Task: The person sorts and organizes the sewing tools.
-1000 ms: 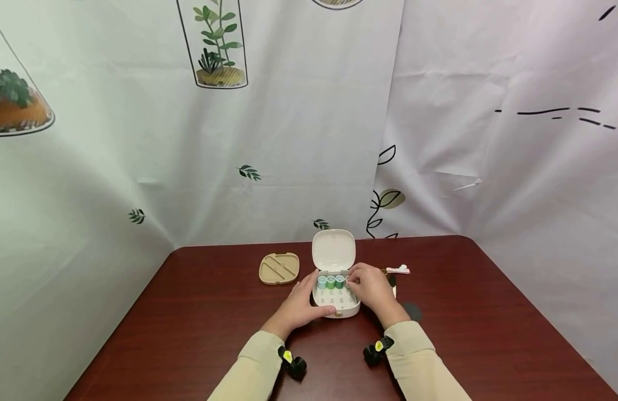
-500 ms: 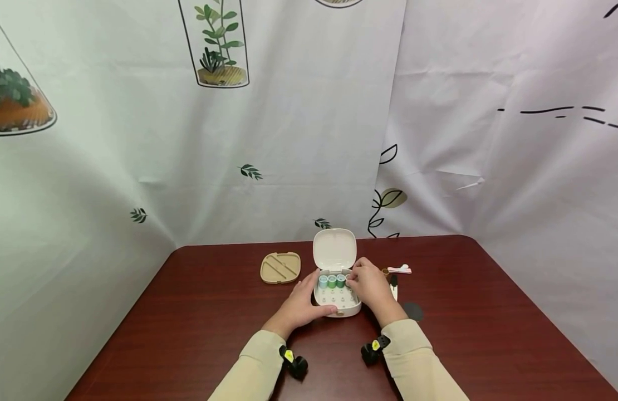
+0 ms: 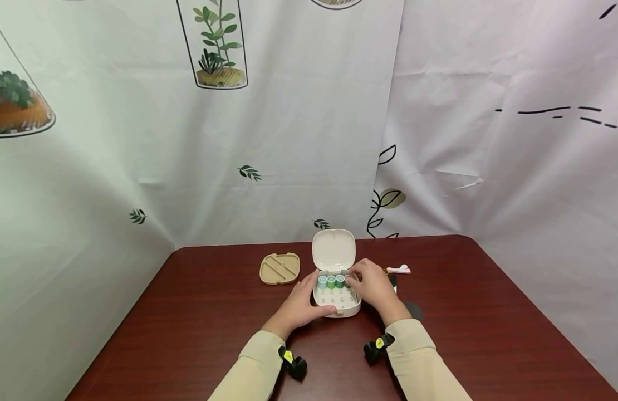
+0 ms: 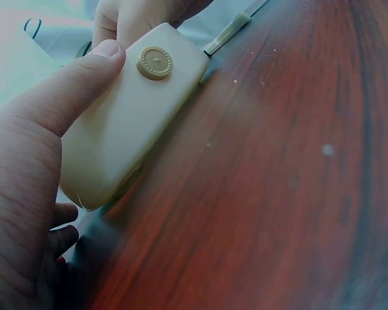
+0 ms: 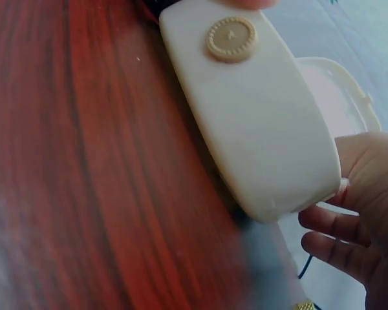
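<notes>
A white sewing box (image 3: 337, 305) stands on the table with its lid (image 3: 334, 250) raised at the back. Rows of small pegs cover its inside. Along the back row sit a light blue thread spool (image 3: 322, 282), a green spool (image 3: 331, 283) and a dark teal spool (image 3: 340, 282). My left hand (image 3: 299, 306) holds the box by its left side, thumb on the front wall beside the round button clasp (image 4: 156, 62). At the row's right end my right hand (image 3: 371, 285) pinches another thread spool, mostly hidden by the fingers.
A beige divided tray (image 3: 280, 268) lies left of the lid. Beyond my right hand are a pink-and-white small tool (image 3: 399, 269), a partly covered dark-and-white item (image 3: 393, 282) and a dark round patch (image 3: 413, 311). A patterned white curtain (image 3: 309, 139) hangs behind the table.
My right fingers have shifted slightly at the right end of the spool row, showing a greyish bit of the spool there. The left hand and the box stay put.
</notes>
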### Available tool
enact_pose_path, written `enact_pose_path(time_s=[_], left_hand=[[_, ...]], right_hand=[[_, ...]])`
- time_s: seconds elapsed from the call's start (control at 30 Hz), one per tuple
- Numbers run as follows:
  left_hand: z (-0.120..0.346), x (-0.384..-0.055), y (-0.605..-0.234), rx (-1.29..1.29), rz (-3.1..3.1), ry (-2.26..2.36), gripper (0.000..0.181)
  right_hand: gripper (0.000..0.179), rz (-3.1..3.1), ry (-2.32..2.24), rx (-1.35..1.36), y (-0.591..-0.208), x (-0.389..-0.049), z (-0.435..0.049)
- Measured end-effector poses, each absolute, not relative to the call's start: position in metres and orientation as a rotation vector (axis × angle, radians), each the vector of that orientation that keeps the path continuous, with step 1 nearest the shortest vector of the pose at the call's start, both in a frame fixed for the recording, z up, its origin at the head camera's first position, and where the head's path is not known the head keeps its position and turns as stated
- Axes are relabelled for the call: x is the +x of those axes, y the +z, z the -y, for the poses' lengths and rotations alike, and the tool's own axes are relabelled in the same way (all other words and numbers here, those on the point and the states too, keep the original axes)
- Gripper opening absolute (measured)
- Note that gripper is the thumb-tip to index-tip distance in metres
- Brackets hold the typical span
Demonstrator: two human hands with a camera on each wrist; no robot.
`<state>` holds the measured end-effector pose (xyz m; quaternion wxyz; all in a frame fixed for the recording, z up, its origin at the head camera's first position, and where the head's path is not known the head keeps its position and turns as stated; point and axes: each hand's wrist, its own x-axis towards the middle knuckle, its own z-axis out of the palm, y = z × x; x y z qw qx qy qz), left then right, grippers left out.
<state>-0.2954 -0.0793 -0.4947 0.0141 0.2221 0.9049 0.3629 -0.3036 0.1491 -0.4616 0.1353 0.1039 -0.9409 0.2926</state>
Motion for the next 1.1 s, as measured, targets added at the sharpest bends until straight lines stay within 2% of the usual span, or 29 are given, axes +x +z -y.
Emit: enact_pose_path(time_s=[0.2,0.4,0.67,0.9,1.1], left_hand=[[0.079,-0.295,-0.494,0.689,-2.816,1.140,0.109],[0.082,-0.294,-0.493,0.695,-2.805,1.156,0.109],[0.088,-0.295,-0.494,0.707,-2.826,1.140,0.108],[0.088,-0.295,-0.494,0.726,-2.815,1.157,0.107],[0.090,-0.298,-0.494,0.737,-2.820,1.137,0.108]], right_hand=[[0.036,2.671,1.037,0.294,-0.464,-0.302,-0.157],[0.058,2.751,1.158,0.419,-0.471,-0.298,-0.161],[0.102,2.818,1.274,0.596,-0.483,-0.298,-0.162],[0.113,2.705,1.437,0.844,-0.492,-0.302,-0.163],[0.121,2.759,1.335,0.758,-0.494,-0.301,-0.160]])
